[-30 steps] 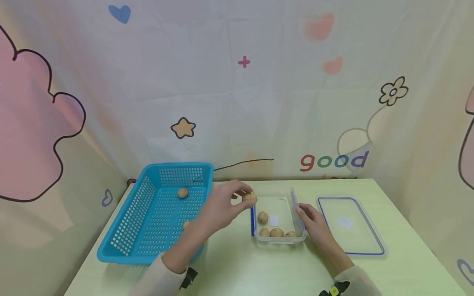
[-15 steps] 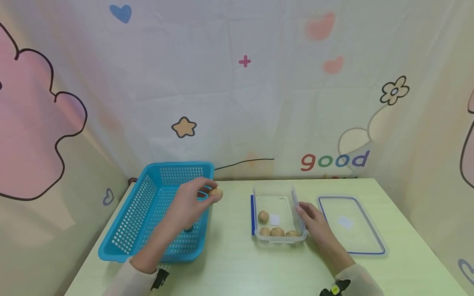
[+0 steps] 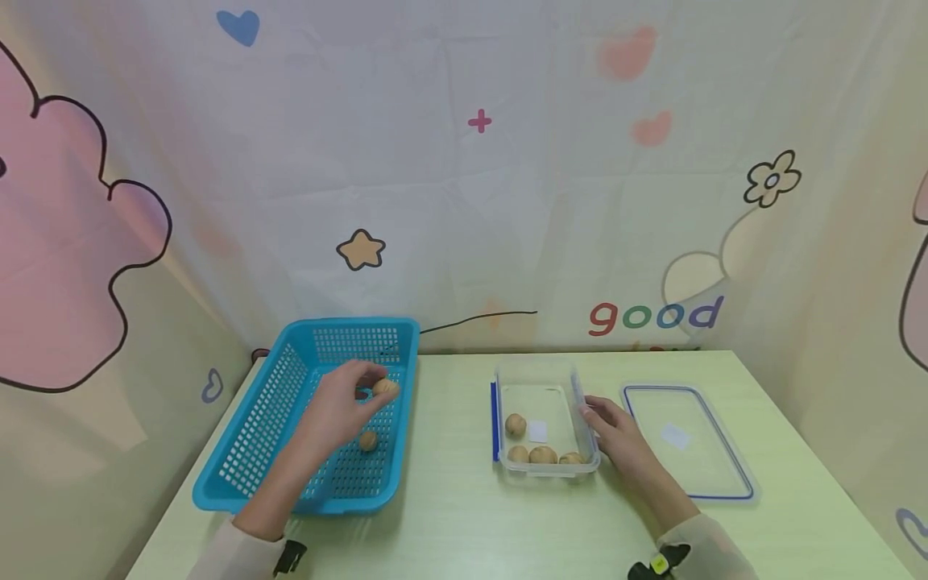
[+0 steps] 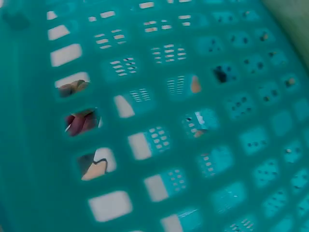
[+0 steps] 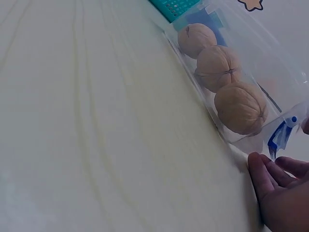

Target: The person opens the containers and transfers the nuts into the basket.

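Observation:
My left hand (image 3: pixel 339 407) pinches a walnut (image 3: pixel 386 388) between thumb and fingertips over the blue plastic basket (image 3: pixel 210 475). Another walnut (image 3: pixel 368 441) lies in the basket, nearer its front right. The left wrist view is filled by the basket's perforated wall (image 4: pixel 183 135). To the right, a clear plastic food container (image 3: pixel 551 473) stands without its lid, and several walnuts (image 3: pixel 543 455) lie along its front and left. My right hand (image 3: pixel 616 435) holds the container's right side, thumb at the rim. In the right wrist view its fingers (image 5: pixel 263 176) are beside a blue-edged latch (image 5: pixel 281 137).
The clear lid (image 3: pixel 714 451) with a blue seal lies flat on the table (image 3: pixel 464 524), right of the container. A patterned curtain (image 3: pixel 435 177) hangs behind the table. A small white paper square (image 3: pixel 537 432) shows in the container.
My left hand has moved left with the walnut, from the container's left rim to over the basket. My right hand and the container have stayed in place.

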Tool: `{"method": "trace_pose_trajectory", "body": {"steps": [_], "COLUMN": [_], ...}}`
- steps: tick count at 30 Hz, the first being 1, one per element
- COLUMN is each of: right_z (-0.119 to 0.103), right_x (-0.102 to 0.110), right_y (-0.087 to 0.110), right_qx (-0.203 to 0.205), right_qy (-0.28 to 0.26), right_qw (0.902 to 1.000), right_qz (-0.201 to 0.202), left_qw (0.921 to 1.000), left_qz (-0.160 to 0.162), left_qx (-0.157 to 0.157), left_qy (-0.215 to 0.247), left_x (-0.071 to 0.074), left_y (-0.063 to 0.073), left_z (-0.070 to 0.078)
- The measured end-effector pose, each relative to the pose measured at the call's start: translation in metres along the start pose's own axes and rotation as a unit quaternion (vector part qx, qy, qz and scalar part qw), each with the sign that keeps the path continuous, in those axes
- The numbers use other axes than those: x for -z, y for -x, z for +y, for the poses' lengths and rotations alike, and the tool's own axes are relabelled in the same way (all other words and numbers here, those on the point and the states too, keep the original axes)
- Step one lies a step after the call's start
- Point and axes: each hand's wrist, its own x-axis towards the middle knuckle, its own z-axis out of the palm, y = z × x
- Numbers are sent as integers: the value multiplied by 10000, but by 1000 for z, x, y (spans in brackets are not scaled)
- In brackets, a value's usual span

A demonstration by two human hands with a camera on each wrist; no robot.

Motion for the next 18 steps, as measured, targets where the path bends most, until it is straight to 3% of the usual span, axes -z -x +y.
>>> {"method": "trace_pose_trajectory", "body": {"steps": [8, 18], "right_z": [3, 1], "right_x": [-1, -3], "right_y": [0, 1], "right_qx": [65, 86], "right_qy": [-45, -32], "right_qw": [9999, 9999], "right_qz": [87, 132], "left_qw": [9996, 9997], "left_qz": [-140, -126], "left_qx": [253, 229], "left_qy": [-24, -26], "left_x": [-4, -17], "left_y": [-2, -1], "left_z": [-18, -41]}}
